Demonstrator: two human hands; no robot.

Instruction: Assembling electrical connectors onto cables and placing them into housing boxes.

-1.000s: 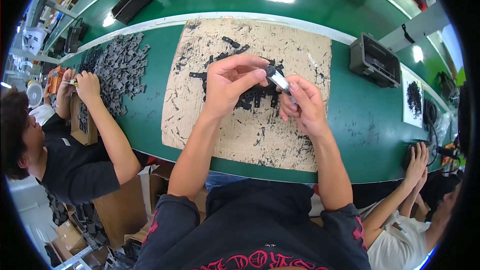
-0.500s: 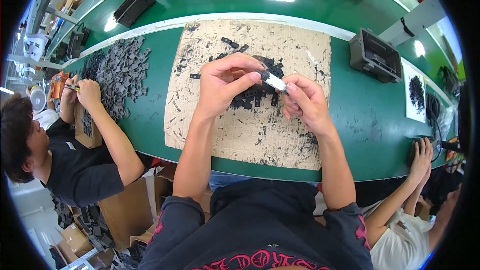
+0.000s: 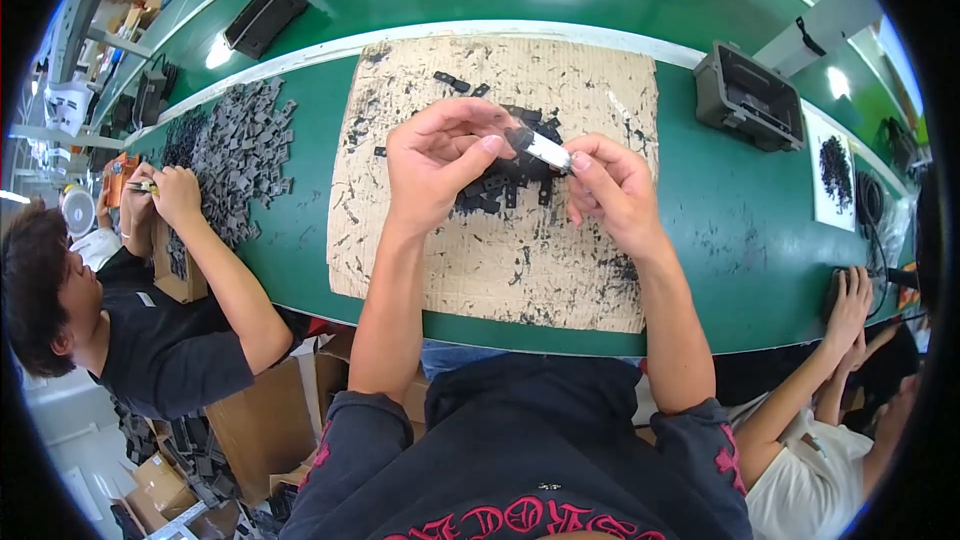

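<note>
So the left hand [image 3: 435, 170] is curled round with its thumb and fingers pinching the black end of a small narrow piece, black at one end and shiny silver-white along the middle [image 3: 546, 151], just right of centre in the frame. The right hand [image 3: 615, 190] has its thumb and fingertips closed on the silver end. Can't tell if it's one item or two held together tbh.

Right under that there's a loose heap of flat black plastic-looking pieces [image 3: 497, 187], sitting on a scuffed tan cardboard sheet [image 3: 480, 280] in the middle of the frame, and that's on a glossy green surface [image 3: 730, 250].

Further out, there's a big spread of dark grey squarish pieces [image 3: 245, 145] at upper left, plus a black open box [image 3: 262, 20] above it. Upper right has an open grey plastic box [image 3: 712, 90]. Co-worker in a black shirt [image 3: 180, 355] on the left, another in a white shirt [image 3: 815, 485] lower right
</note>
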